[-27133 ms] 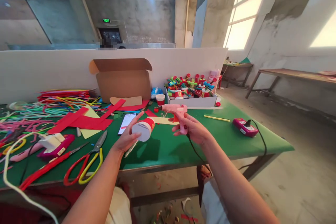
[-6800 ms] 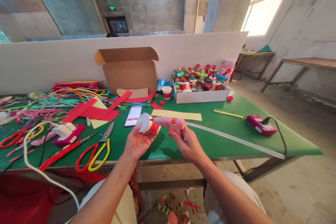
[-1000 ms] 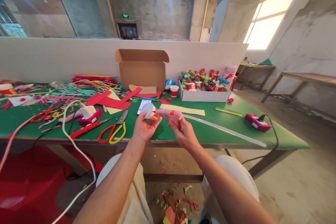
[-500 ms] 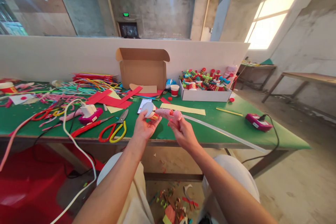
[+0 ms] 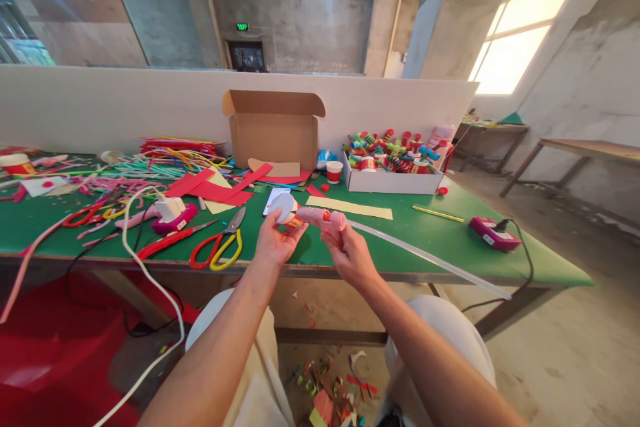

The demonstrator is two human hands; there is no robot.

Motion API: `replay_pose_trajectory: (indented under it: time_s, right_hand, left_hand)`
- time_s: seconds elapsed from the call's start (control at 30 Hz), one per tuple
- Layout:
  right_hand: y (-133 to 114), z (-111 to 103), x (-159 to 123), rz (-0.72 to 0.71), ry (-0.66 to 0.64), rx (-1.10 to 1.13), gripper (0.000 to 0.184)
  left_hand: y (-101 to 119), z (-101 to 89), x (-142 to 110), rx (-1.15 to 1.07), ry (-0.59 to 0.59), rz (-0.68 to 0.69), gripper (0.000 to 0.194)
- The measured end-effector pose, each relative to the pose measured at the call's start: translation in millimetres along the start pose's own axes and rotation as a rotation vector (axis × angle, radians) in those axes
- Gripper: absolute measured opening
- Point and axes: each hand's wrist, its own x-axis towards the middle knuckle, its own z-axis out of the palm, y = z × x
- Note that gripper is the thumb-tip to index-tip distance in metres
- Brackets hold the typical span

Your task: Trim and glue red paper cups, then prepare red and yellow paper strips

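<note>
My left hand (image 5: 277,240) is closed around a small paper cup (image 5: 287,210), tilted so that its white bottom faces up and toward me. In my right hand (image 5: 351,250) is a pink hot glue gun (image 5: 320,215), its nozzle pointing left at the cup's side. Whether the tip touches the cup I cannot tell. A long clear glue stick (image 5: 430,257) sticks out of the gun's rear and reaches past the table's front edge. Just behind the cup lies a white card or phone (image 5: 273,200).
Scissors with red and yellow handles (image 5: 220,247) lie left of my hands, beside a purple power socket (image 5: 174,217). A white box (image 5: 395,182) of colourful figures stands behind on the right. Another paper cup (image 5: 334,171), a cardboard box (image 5: 274,137) and a yellow paper strip (image 5: 350,207) are nearby.
The view has shifted very slightly. Both hands keep the same hold, with the glue gun still against or close to the cup.
</note>
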Motion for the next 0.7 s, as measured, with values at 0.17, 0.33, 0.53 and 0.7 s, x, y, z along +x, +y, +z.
replay_pose_trajectory:
  time_s: [0.17,0.33,0.53,0.7]
  right_hand:
    - [-1.8,-0.6,0.0,-0.001,-0.015,0.004,0.018]
    - [-2.1,-1.3,0.3,-0.009,-0.016,-0.001,0.018]
    - [-1.6,-1.6,-0.2,-0.001,-0.021,-0.022,0.018]
    - [1.2,-2.0,0.5,0.012,-0.015,-0.043,0.021]
  left_hand:
    - [0.6,0.9,-0.9,-0.002,-0.002,0.002,0.017]
    - [0.3,0.7,-1.1,0.001,-0.002,0.002,0.018]
    - [0.0,-0.5,0.7,0.009,-0.009,0.005,0.018]
    - [-0.1,-1.1,0.8,0.011,-0.025,0.013,0.017]
